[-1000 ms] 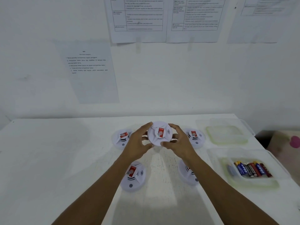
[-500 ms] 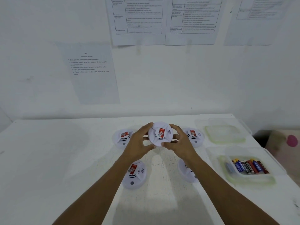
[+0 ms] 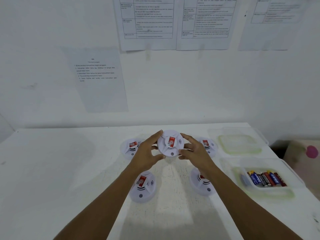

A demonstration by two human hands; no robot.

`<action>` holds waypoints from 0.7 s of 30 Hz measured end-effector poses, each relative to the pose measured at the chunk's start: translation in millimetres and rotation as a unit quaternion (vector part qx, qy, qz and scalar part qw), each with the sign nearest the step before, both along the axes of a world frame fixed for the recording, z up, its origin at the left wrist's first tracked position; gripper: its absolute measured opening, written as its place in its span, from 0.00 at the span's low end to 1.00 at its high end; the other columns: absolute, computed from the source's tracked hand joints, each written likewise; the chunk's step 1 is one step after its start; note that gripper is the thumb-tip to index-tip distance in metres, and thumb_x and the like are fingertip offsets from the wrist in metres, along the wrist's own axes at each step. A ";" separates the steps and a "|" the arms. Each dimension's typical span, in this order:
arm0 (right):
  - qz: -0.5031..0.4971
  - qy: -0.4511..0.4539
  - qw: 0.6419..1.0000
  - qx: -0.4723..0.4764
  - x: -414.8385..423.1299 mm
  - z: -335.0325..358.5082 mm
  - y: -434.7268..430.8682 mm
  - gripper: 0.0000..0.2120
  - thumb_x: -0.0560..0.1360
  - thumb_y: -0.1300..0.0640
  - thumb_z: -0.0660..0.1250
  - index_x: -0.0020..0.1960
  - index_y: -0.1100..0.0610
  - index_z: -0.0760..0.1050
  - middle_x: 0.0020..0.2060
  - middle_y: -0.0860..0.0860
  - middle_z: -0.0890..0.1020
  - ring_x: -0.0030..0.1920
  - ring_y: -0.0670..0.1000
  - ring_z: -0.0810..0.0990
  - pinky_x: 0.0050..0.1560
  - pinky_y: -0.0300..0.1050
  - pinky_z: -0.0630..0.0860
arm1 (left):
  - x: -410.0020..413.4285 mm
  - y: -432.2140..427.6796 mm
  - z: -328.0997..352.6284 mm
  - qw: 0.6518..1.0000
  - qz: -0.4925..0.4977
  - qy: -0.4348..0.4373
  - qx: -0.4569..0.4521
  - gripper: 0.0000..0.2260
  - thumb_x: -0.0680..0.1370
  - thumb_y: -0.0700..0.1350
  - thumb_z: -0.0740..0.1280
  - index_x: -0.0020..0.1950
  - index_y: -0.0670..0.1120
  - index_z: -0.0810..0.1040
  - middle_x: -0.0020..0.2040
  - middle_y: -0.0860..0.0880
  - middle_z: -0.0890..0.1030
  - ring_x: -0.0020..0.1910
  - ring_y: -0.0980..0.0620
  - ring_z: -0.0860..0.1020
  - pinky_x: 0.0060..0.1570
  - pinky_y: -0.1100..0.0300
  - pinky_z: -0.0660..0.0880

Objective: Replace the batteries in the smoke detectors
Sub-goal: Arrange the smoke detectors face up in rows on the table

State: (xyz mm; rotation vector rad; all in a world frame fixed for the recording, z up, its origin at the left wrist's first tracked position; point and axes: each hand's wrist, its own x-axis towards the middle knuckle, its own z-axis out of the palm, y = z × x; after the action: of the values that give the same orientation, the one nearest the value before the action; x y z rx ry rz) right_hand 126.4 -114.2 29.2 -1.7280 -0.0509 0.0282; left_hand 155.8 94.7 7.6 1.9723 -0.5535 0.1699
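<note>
Starting at the near edge of the worktop (image 3: 52, 179), what lies there?

— Two smoke detectors, face up: the near left detector (image 3: 142, 185) in plain view, the near right detector (image 3: 199, 186) partly under the right forearm (image 3: 232, 196). By the right edge, a clear tub (image 3: 263, 194) holds loose batteries (image 3: 265, 179).

And the one being worked on?

— The held detector (image 3: 170, 144) is over the middle, toward the far edge. The left hand (image 3: 147, 153) grasps its left rim, forefinger at the far side, thumb at the near side. The right hand (image 3: 195, 151) clasps the right rim likewise. It seems lifted off the worktop, though its underside is hidden.

Anything different from a second ago?

— Hardly. Same grip, same spot; only the view has drifted. I judge this unit barely begun: nothing opened, no battery out.

Which way does it point?

— It is a round disc, so it has no real long axis. Its face aims up and a little toward the person. The red label (image 3: 171, 142) runs lengthwise near to far, and the grey button (image 3: 172, 153) lies at the near rim. The back, where I would expect the battery bay, faces down, so turning it over probably comes next.

Beyond it?

— The far left detector (image 3: 132, 147) and far right detector (image 3: 207, 145) flank it. A second clear tub or lid (image 3: 239, 144) lies at the far right corner.
</note>
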 end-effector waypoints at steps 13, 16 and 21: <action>0.010 -0.020 0.999 -0.036 2.7 3.1 -4.4 0.27 0.74 0.64 0.71 0.70 0.50 0.69 0.56 0.51 0.82 0.47 0.46 0.82 0.39 0.33 0.76 | -0.2 -2.0 5.8 1.000 -0.001 -0.016 -0.019 0.33 0.70 0.37 0.77 0.70 0.53 0.67 0.64 0.57 0.73 0.61 0.61 0.76 0.54 0.69 0.75; 0.011 -0.020 0.999 -0.040 3.0 2.8 -5.4 0.27 0.73 0.64 0.71 0.70 0.50 0.69 0.55 0.51 0.83 0.47 0.46 0.83 0.39 0.34 0.76 | -0.7 -2.5 6.8 1.000 0.000 -0.014 -0.019 0.33 0.70 0.37 0.77 0.69 0.52 0.67 0.63 0.60 0.73 0.60 0.59 0.77 0.54 0.68 0.76; 0.012 -0.022 0.999 -0.044 3.3 3.3 -4.6 0.27 0.74 0.63 0.71 0.69 0.49 0.69 0.55 0.51 0.82 0.47 0.47 0.83 0.39 0.34 0.77 | -1.2 -3.1 6.5 1.000 0.006 -0.009 -0.020 0.32 0.69 0.38 0.77 0.69 0.52 0.67 0.62 0.61 0.73 0.59 0.60 0.77 0.54 0.70 0.75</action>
State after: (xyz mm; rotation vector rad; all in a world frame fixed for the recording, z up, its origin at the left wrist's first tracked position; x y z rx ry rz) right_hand 129.7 -118.8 32.5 -1.8151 -0.1041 0.0107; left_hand 154.5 91.5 14.1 1.9371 -0.5468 0.2040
